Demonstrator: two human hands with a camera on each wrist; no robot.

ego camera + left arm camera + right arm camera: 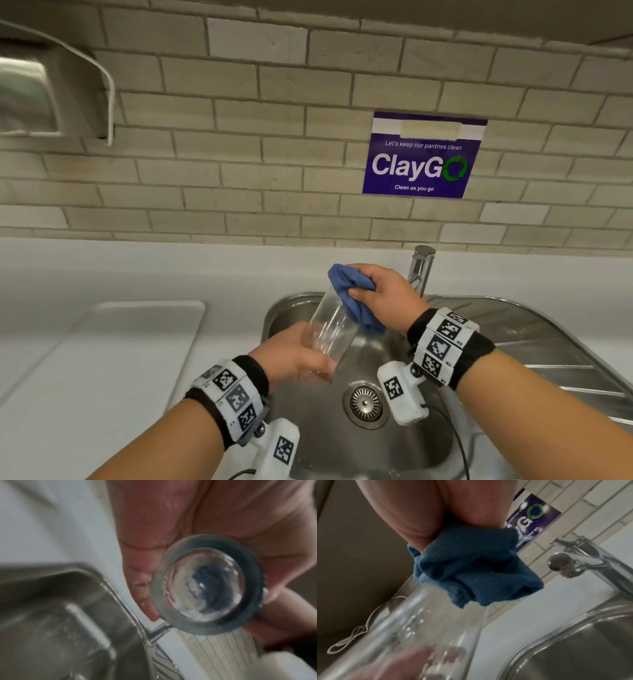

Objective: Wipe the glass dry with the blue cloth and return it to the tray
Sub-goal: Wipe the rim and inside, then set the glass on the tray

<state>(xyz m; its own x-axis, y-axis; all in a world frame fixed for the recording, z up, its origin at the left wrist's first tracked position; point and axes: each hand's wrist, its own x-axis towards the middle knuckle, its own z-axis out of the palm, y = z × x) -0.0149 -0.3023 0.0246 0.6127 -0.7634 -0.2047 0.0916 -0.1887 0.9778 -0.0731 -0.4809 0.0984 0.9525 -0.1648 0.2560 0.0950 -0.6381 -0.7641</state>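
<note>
Right now the drying is in the middle. The left hand (291, 353) grips the bottom of the glass (330, 329), tilted above the sink (513, 329). The right hand (383, 294) squeezes the blue cloth (356, 298) against the top end of the glass — likely more wiping to go. The tray (144, 329) waits left of the sink — the glass is not back there yet.

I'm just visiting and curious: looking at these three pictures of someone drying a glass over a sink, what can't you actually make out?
- Whether the glass is dry yet: too clear in the head view, blurred in both wrist views.
- The glass's mouth: covered by the blue cloth bunched in the right hand.
- The left hand fingertips: behind the glass in the head view.
- Top line of the purple sign: blanked out.
- The tray: its near end is cut off by the left arm.
</note>
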